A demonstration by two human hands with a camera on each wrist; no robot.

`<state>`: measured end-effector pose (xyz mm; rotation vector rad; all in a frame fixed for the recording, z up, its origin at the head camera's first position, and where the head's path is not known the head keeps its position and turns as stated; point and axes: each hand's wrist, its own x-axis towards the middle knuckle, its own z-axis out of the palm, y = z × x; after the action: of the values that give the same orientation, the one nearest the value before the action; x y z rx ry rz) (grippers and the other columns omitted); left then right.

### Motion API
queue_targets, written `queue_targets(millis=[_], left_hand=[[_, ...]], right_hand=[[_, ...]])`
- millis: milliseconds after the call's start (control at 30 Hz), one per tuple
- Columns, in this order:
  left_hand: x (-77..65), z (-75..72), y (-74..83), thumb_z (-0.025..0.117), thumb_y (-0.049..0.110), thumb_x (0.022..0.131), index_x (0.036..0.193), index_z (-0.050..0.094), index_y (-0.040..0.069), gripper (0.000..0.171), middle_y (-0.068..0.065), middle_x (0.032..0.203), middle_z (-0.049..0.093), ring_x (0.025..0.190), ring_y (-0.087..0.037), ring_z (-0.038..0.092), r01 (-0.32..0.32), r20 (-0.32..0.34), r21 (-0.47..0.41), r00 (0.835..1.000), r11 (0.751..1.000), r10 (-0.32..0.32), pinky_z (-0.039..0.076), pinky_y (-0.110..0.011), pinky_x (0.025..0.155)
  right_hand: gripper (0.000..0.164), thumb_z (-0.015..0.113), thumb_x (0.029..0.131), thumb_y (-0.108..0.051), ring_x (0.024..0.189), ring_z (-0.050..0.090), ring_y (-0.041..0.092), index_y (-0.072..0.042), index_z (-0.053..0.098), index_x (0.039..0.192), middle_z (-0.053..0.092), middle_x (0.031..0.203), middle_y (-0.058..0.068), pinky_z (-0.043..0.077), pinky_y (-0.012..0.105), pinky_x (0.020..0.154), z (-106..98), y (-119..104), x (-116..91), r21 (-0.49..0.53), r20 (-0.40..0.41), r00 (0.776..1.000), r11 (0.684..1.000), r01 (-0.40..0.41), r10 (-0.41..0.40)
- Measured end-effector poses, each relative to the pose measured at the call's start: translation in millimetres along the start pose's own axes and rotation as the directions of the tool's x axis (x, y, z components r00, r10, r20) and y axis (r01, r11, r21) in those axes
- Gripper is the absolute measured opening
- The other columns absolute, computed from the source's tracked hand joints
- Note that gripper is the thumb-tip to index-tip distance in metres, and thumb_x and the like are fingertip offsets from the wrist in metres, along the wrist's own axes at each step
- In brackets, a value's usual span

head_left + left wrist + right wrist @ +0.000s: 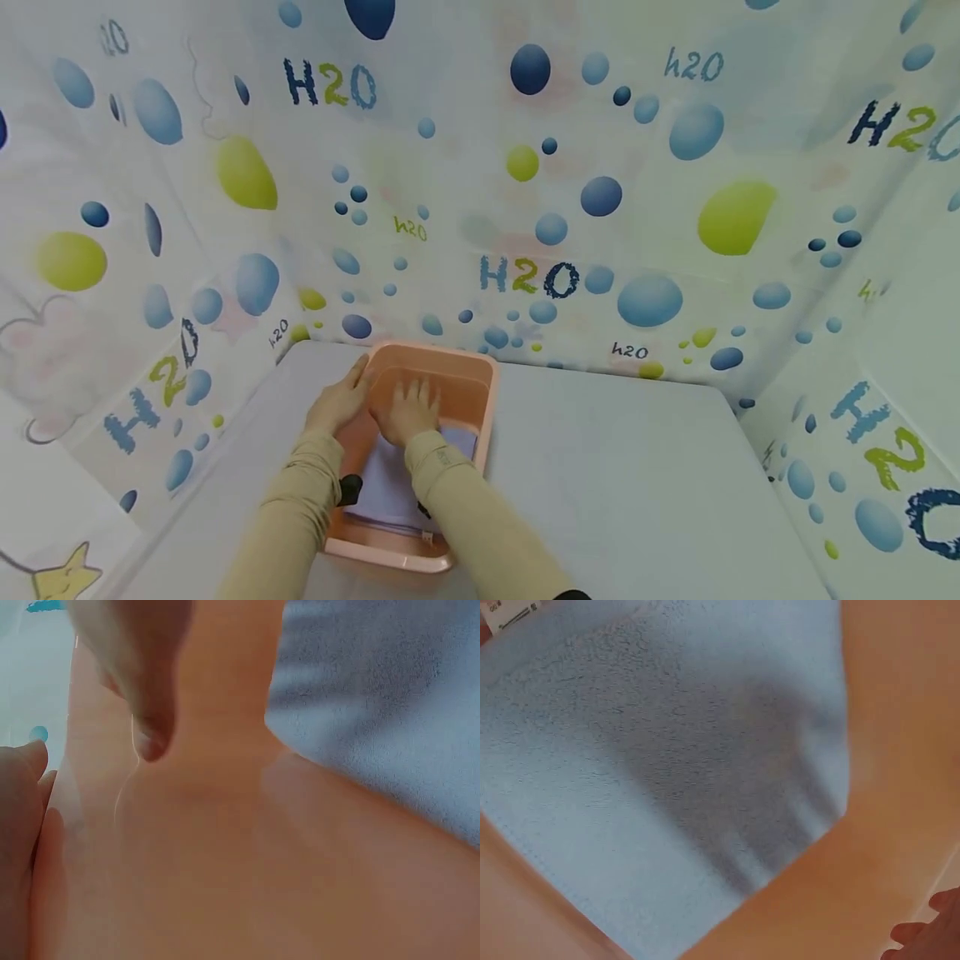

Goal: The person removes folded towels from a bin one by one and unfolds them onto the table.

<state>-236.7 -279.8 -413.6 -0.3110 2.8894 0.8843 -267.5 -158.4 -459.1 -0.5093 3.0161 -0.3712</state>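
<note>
**Bimanual work over a basin (461, 396) and cloth (382, 483)**

The left hand (336, 408) lay at the far-left rim (393, 344); whether it gripped could not be told. The right hand (411, 412), fingers apart, reached inside. Steady rim support would presumably best have prevented sliding. On the basin's floor lay the pale cloth, a label (514, 616) at its near edge.
</note>
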Motion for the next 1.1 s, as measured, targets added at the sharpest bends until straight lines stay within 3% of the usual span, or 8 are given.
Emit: queue_targets(millis=[133,300,467,767,1100], left_hand=[[-1.7,3.8,-0.3,0.014,0.054,0.098,0.151,0.007,0.022,0.062,-0.028,0.146,0.030,0.127,-0.055,0.034,0.010,0.006,-0.004,1.000,1.000,-0.010,0.031,-0.066,0.101],[-0.6,0.4,-0.9,0.012,0.055,0.097,0.151,0.008,0.024,0.062,-0.028,0.143,0.035,0.124,-0.054,0.039,0.034,-0.036,0.039,0.999,0.999,-0.032,0.035,-0.065,0.096],[1.3,-0.7,-1.4,0.010,0.057,0.097,0.151,0.008,0.025,0.063,-0.029,0.139,0.041,0.118,-0.053,0.046,0.042,-0.057,0.086,0.998,0.995,-0.038,0.041,-0.065,0.089],[-1.5,5.9,6.3,0.014,0.054,0.098,0.151,0.008,0.026,0.060,-0.028,0.138,0.043,0.118,-0.052,0.047,0.038,-0.057,0.054,0.998,0.998,-0.035,0.041,-0.064,0.089],[1.9,5.5,4.9,0.013,0.056,0.097,0.151,0.009,0.028,0.061,-0.026,0.139,0.043,0.118,-0.052,0.048,0.056,-0.056,0.046,0.997,0.997,-0.053,0.042,-0.063,0.088]], right_hand=[[0.069,0.039,0.090,-0.063,0.144,0.022,0.025,-0.022,0.034,0.145,0.033,0.151,0.006,0.020,0.049,0.116,13,2,-1,0.015,0.049,0.998,0.999,-0.041,0.041],[0.071,0.038,0.089,-0.065,0.142,0.025,0.025,-0.020,0.037,0.143,0.035,0.150,0.006,0.020,0.049,0.116,17,0,2,0.029,0.100,0.991,0.995,-0.095,0.092],[0.070,0.037,0.089,-0.066,0.141,0.028,0.025,-0.022,0.037,0.143,0.037,0.149,0.006,0.024,0.048,0.114,11,-1,-1,-0.048,0.129,0.985,0.993,-0.112,0.118],[0.074,0.043,0.085,-0.067,0.141,0.027,0.026,-0.022,0.036,0.144,0.036,0.150,0.006,0.020,0.048,0.115,32,12,1,-0.095,0.173,0.964,0.978,-0.187,0.202],[0.080,0.037,0.083,-0.073,0.143,0.026,0.021,-0.024,0.030,0.146,0.032,0.152,-0.001,0.020,0.046,0.115,46,9,6,-0.110,0.251,0.946,0.977,-0.181,0.204]])
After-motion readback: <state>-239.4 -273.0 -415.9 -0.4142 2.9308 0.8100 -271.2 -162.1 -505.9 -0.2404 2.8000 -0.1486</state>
